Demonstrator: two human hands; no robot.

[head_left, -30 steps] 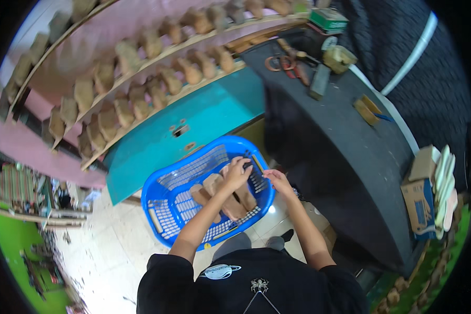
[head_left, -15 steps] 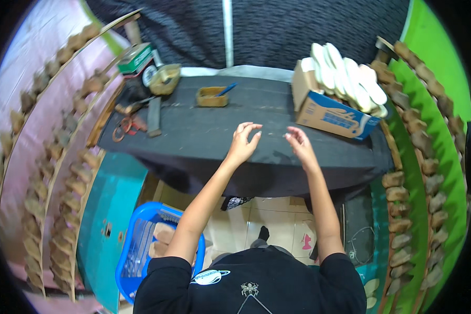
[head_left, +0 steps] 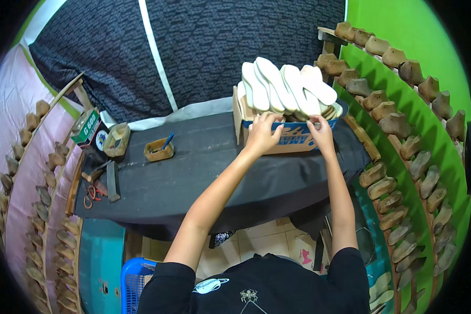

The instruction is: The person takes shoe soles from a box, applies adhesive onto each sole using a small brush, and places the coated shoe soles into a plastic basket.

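Note:
A cardboard box (head_left: 294, 147) with a blue printed band stands at the right rear of the black-covered table. Several white shoe soles (head_left: 267, 86) stick up out of it, fanned side by side. My left hand (head_left: 262, 135) is closed over the box's front rim, its thumb on the outer face. At the same rim, towards the right corner, my right hand (head_left: 322, 134) grips with bent fingers. The fingertips of both hands are partly hidden behind the box's edge, close below the soles.
On the table's left lie a yellowish tray (head_left: 158, 150) with a blue pen-like tool, a second container (head_left: 116, 139), a dark flat bar (head_left: 113, 181) and red-handled pliers (head_left: 91, 196). Racks of wooden shoe lasts (head_left: 380, 186) flank both sides. A blue basket (head_left: 133, 288) sits below.
Both hands have moved forward from above the table to the box's front rim and closed there. The view has turned right, bringing the box nearer the middle.

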